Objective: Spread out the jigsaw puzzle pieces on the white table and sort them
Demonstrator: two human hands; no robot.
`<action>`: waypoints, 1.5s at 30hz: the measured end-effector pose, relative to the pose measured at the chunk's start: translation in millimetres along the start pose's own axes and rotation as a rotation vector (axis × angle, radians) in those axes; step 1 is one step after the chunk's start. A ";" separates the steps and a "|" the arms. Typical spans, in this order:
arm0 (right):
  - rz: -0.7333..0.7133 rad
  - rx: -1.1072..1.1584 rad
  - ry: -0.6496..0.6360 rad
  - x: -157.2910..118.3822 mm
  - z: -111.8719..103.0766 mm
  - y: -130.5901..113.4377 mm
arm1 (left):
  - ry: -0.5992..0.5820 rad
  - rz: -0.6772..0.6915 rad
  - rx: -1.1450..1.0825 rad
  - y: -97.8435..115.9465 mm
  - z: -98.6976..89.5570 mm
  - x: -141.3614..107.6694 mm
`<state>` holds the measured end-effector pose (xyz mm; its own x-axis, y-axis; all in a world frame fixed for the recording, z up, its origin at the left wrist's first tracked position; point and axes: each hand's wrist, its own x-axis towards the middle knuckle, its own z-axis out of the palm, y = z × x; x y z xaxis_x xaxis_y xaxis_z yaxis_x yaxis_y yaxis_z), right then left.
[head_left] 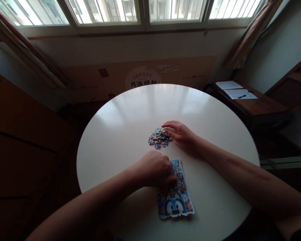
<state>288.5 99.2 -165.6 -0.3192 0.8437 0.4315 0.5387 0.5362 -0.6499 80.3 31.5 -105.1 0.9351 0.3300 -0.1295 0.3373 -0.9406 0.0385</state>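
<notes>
A small heap of jigsaw puzzle pieces [158, 138] lies near the middle of the white round table [110, 134]. My right hand [179, 131] rests at the right side of the heap. Its fingers are stretched out and touch the pieces at the edge. Closer to me is a flat, colourful printed bag [182, 192] with a wavy bottom edge and a blue cartoon face on it. My left hand [154, 169] lies over the bag's upper left part, fingers curled in and closed on it. The undersides of those fingers are hidden.
Beyond the table, a large printed cardboard panel [190, 75] leans below the windows. To the right, a dark wooden side table [268, 105] bears white papers [240, 94] and a black pen [242, 96]. Curtains [251, 36] hang at both sides.
</notes>
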 end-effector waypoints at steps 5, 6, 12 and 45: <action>-0.005 -0.002 0.015 -0.5 -1.2 -1.3 | -0.046 0.036 -0.012 14.4 -3.7 -1.2; -0.006 0.000 0.016 -0.9 -1.4 -1.6 | -0.053 0.034 -0.019 17.0 -3.9 -1.7; -0.005 0.015 0.008 -3.0 -1.5 -2.6 | -0.092 -0.014 -0.051 22.2 -7.0 -4.7; 0.315 0.378 0.403 2.3 -0.9 23.1 | 0.324 -0.304 -0.324 -87.6 29.7 34.3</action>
<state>300.9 113.5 -179.1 0.1684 0.9262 0.3373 0.2230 0.2975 -0.9283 79.5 122.9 -142.4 0.7586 0.6389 0.1275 0.5659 -0.7432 0.3570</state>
